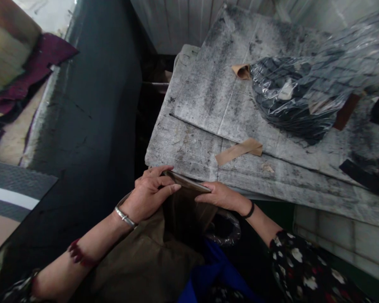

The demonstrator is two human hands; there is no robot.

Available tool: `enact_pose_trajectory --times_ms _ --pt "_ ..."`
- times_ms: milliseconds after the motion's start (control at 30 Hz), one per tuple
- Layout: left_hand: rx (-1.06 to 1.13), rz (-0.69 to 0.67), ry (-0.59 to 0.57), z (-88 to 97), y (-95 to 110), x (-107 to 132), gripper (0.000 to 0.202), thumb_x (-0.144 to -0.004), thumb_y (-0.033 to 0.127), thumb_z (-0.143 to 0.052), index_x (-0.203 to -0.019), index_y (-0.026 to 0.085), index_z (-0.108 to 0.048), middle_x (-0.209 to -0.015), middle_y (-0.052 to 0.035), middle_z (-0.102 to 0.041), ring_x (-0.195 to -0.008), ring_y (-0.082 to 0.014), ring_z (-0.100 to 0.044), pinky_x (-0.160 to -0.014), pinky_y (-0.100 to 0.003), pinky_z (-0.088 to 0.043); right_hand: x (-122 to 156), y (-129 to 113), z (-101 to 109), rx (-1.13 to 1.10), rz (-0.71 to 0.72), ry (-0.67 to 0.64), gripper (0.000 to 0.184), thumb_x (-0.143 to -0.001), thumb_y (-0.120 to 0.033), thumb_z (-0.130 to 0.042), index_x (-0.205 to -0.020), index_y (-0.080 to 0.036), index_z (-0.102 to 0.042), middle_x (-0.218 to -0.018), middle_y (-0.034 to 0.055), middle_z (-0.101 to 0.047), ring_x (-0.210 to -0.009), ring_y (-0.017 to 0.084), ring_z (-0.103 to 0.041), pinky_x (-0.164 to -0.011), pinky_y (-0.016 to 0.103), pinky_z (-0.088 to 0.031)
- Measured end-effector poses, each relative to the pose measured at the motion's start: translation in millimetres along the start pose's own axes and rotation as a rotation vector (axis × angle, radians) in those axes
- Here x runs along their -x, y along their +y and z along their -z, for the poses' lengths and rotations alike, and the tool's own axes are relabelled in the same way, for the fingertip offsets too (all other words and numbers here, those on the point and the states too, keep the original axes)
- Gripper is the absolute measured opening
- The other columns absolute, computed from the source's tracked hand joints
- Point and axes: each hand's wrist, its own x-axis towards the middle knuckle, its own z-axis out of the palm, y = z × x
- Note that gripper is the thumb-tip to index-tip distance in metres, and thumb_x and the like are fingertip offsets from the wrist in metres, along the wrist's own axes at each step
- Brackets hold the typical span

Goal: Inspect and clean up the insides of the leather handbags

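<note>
Both hands are at the near edge of a grey-topped table, on a dark brown, leather-like piece [189, 198] with a thin pale top edge. My left hand [153, 189] pinches its left end, with the thumb along the edge and the fingers behind. My right hand [222, 195] grips the right end between thumb and fingers. The lower part of the piece hangs in shadow. Below my left hand lies olive-brown cloth [145, 252]; whether it joins the held piece I cannot tell. A plastic-wrapped ring shape [227, 229] is under my right wrist, beside blue cloth [214, 269].
On the worn grey tabletop [196, 134] lie a tan strip [238, 151], a curled tan scrap [241, 71], a clear plastic bag [297, 92] of dark pieces and a black strip [361, 174]. At left, a dark panel [94, 105] stands beside purple material [52, 52].
</note>
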Motion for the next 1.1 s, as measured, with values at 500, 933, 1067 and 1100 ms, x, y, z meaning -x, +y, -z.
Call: enact_pose_trajectory --times_ms 500,933,1067,1100 --pt "-0.071 0.174 0.049 -12.4 -14 -10 0.019 -0.075 0.036 -0.053 -0.068 0.024 -0.067 -0.107 0.0013 -0.061 -0.109 -0.0202 -0.046 -0.096 -0.033 -0.035 -4 -1 1 -0.082 -0.035 -0.107 0.028 -0.079 -0.043 -0.051 -0.081 -0.016 -0.059 -0.069 -0.0023 -0.058 -0.063 0.011 -0.052 -0.058 0.021 -0.04" --pt "-0.094 0.195 0.045 -14.6 -10 -11 0.02 -0.075 0.032 -0.055 -0.06 0.022 -0.064 -0.106 0.0023 -0.061 -0.106 -0.0202 -0.046 -0.094 -0.033 -0.035 -4 -1 1 -0.084 -0.05 -0.129 0.038 -0.079 -0.051 -0.046 -0.07 -0.016 -0.056 -0.059 -0.0027 -0.052 -0.054 0.009 -0.046 -0.048 0.019 -0.037" --pt "-0.114 0.177 0.06 -14.6 -9 -11 0.021 -0.075 0.032 -0.056 -0.059 0.021 -0.063 -0.105 0.0032 -0.062 -0.102 -0.0205 -0.047 -0.091 -0.035 -0.037 -5 5 1 -0.11 -0.082 -0.12 0.036 -0.079 -0.05 -0.047 -0.076 -0.016 -0.057 -0.065 -0.0017 -0.056 -0.058 0.01 -0.049 -0.055 0.022 -0.04" --pt "-0.118 0.166 0.061 -14.8 -10 -11 0.021 -0.076 0.032 -0.056 -0.06 0.021 -0.064 -0.105 0.0032 -0.063 -0.101 -0.0203 -0.047 -0.09 -0.035 -0.037 -5 6 0 -0.132 -0.099 -0.119 0.036 -0.079 -0.051 -0.048 -0.077 -0.015 -0.057 -0.066 -0.0014 -0.057 -0.059 0.011 -0.05 -0.056 0.022 -0.04"
